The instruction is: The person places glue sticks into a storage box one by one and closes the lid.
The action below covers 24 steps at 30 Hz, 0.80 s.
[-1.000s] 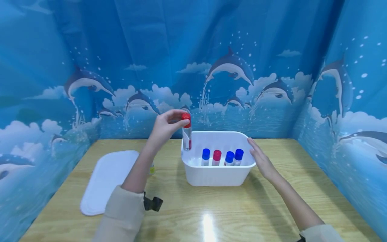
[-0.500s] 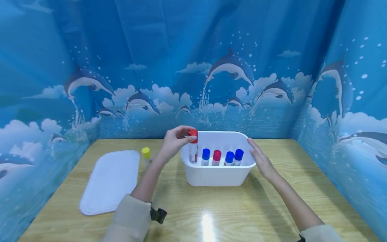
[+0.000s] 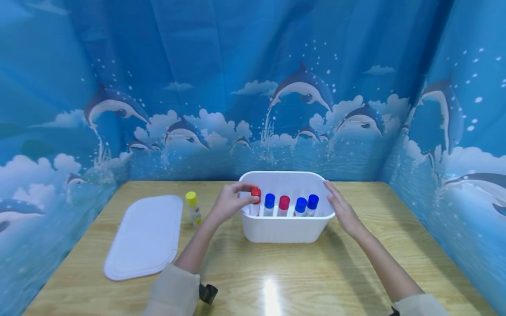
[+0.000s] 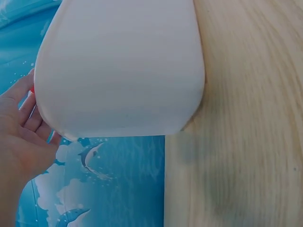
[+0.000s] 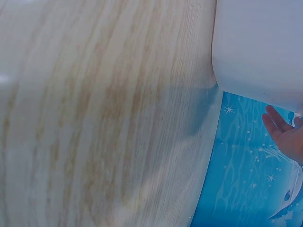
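Note:
Between the thumb and fingers of my left hand (image 3: 229, 204) is the red cap of a clear glue stick (image 3: 256, 197), upright inside the left end of a white plastic bin (image 3: 282, 230). The bin's front wall hides its lower part. To its right stand a blue-capped glue stick (image 3: 269, 201), another red-capped one (image 3: 283, 202) and two more with blue caps (image 3: 300, 204). My right hand (image 3: 343, 210) rests with extended fingers against the bin's right rim. In the left wrist view the bin's wall (image 4: 123, 71) covers most of what the left hand (image 4: 21, 142) pinches.
A yellow-capped glue stick (image 3: 192, 199) stands on the wooden table (image 3: 316, 276) left of the bin, partly behind my left forearm. Farther left lies a flat white lid (image 3: 146, 237). A blue dolphin-print curtain (image 3: 221, 66) encloses the back and sides.
My left hand has moved right and down, lowering the red-capped glue stick from above the bin's left rim into it. The yellow-capped stick has come into view. My right hand has stayed put.

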Each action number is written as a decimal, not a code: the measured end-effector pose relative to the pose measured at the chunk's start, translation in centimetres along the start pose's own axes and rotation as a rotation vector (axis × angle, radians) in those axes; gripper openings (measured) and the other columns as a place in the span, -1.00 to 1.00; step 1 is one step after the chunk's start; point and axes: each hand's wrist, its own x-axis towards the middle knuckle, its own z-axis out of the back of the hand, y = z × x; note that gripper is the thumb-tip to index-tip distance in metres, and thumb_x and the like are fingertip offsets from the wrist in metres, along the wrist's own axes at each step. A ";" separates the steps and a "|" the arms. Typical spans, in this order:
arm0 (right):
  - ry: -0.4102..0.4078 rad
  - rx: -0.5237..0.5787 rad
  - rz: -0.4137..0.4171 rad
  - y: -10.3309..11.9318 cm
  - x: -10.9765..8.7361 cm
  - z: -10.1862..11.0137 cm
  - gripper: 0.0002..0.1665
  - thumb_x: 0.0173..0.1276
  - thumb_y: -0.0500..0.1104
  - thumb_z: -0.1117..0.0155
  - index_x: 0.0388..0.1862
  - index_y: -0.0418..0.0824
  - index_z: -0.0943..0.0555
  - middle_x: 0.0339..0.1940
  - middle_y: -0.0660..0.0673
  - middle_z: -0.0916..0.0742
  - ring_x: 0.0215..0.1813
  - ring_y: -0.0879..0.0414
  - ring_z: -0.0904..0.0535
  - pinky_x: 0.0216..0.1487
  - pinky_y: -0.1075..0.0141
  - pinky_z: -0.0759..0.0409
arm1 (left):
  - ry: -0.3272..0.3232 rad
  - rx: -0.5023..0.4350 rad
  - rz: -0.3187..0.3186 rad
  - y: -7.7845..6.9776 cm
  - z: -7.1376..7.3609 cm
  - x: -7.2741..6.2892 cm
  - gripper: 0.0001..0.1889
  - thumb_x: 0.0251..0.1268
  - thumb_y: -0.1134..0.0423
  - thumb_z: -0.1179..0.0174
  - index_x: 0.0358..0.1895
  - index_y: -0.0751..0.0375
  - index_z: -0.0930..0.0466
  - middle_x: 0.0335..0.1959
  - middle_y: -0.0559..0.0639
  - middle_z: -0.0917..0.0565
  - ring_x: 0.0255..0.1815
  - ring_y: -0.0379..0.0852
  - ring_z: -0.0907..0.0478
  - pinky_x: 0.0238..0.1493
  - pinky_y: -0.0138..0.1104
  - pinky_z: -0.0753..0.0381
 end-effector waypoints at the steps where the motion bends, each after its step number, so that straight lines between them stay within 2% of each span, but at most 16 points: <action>1: 0.001 0.001 -0.002 0.0 0.0 0.0 -0.40 0.53 -0.05 0.29 0.46 -0.18 0.02 0.47 -0.22 0.02 0.41 -0.25 0.16 0.23 -0.28 0.16 | 0.002 0.002 0.004 0.1 -0.1 0.0 -0.70 0.06 0.20 -0.35 -0.09 0.06 -0.62 -0.10 -0.12 -0.60 0.07 -0.10 -0.42 0.13 -0.08 -0.37; 7: 0.001 0.000 0.001 -0.1 0.0 0.0 -0.40 0.53 -0.05 0.29 0.46 -0.19 0.02 0.46 -0.23 0.02 0.41 -0.26 0.16 0.23 -0.29 0.15 | 0.035 0.076 -0.003 0.7 -0.3 -0.1 -0.70 0.04 0.19 -0.36 -0.10 0.03 -0.62 -0.08 -0.10 -0.60 0.05 -0.07 -0.43 -0.10 -0.26 -0.55; 13: -0.007 -0.006 0.015 -0.5 0.2 0.0 -0.41 0.52 -0.06 0.29 0.45 -0.22 0.00 0.46 -0.26 0.00 0.41 -0.27 0.15 0.23 -0.29 0.16 | 0.067 0.175 -0.070 1.1 -0.4 0.0 -0.72 0.05 0.17 -0.36 -0.12 0.02 -0.63 -0.11 -0.11 -0.59 0.07 -0.06 -0.43 -0.02 -0.20 -0.51; 18: -0.012 0.003 0.024 -0.4 0.2 0.0 -0.41 0.52 -0.07 0.28 0.45 -0.24 0.00 0.45 -0.27 0.00 0.40 -0.28 0.16 0.24 -0.28 0.17 | 0.064 0.223 -0.076 1.0 -0.5 0.0 -0.71 0.04 0.16 -0.36 -0.12 0.03 -0.63 -0.11 -0.11 -0.59 0.08 -0.06 -0.41 0.04 -0.16 -0.47; 24: -0.013 0.010 0.036 -0.5 0.2 0.0 -0.41 0.52 -0.09 0.28 0.44 -0.27 -0.01 0.45 -0.28 0.00 0.40 -0.28 0.16 0.24 -0.28 0.17 | 0.104 0.292 -0.086 0.6 -0.3 0.0 -0.73 0.06 0.21 -0.34 -0.12 0.07 -0.63 -0.13 -0.08 -0.59 0.04 -0.05 -0.42 -0.03 -0.20 -0.51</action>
